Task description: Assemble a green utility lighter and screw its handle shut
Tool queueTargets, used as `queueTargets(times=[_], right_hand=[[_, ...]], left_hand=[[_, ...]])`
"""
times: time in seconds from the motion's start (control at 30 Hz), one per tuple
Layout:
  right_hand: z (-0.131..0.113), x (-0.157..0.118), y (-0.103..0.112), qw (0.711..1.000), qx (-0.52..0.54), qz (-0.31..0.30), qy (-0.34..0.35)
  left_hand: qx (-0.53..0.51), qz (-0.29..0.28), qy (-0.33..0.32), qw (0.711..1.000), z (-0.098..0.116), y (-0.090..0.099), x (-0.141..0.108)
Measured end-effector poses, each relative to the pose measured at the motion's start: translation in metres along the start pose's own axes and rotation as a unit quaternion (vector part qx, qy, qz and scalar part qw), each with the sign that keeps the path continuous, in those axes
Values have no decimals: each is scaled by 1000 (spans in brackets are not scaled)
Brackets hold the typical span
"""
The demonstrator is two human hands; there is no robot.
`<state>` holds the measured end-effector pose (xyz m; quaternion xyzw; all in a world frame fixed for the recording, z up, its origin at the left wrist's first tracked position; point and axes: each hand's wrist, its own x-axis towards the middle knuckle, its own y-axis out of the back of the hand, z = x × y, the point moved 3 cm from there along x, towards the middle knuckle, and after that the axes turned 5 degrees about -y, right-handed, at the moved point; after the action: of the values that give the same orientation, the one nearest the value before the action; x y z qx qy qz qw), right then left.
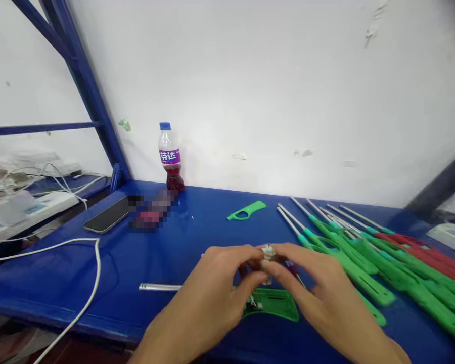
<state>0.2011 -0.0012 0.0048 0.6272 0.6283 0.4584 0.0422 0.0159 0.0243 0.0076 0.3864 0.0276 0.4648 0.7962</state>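
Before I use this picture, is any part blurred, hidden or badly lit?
Head view: bright, fairly even light, with soft reflections on the blue table; pixel blocks hide something beside the phone; the red handles at the right look smeared; the small part between the fingers is too soft to identify.

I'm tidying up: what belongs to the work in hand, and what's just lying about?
Likely in the work:
small part between left hand and right hand
open green shell
loose green cover
green pieces and red pieces

Seemingly just lying about:
phone
drink bottle
white cable
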Motion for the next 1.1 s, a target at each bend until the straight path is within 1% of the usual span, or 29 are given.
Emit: queueTargets(times=[0.1, 0.17, 0.23, 0.33, 0.43, 0.53, 0.67, 0.93, 1.1], right_hand=[[3, -3, 4, 996, -24, 82, -4], [4, -4, 5, 992, -44, 119, -14], [5, -5, 6, 990, -59, 130, -25], [5, -4, 5, 990, -57, 126, -23], [5, -3, 5, 990, -51, 129, -17], [6, -3, 4, 991, -50, 123, -17], [7, -3, 3, 992, -59, 109, -19], [6, -3, 2, 994, -68, 83, -23], [7, -4, 1, 995, -63, 72, -25]], left_hand=[[40, 10, 30, 999, -12, 12, 1], [78, 9, 60, 995, -27, 22, -1], [125, 0, 97, 987, -47, 34, -3], [186, -11, 153, 971, -73, 47, -6], [217, -43, 186, 957, -86, 50, -5], [237, -75, 196, 948, -88, 45, 1], [278, -102, 206, 933, -83, 37, 7], [351, -116, 187, 910, -66, 25, 9], [359, -119, 180, 908, -59, 22, 11]])
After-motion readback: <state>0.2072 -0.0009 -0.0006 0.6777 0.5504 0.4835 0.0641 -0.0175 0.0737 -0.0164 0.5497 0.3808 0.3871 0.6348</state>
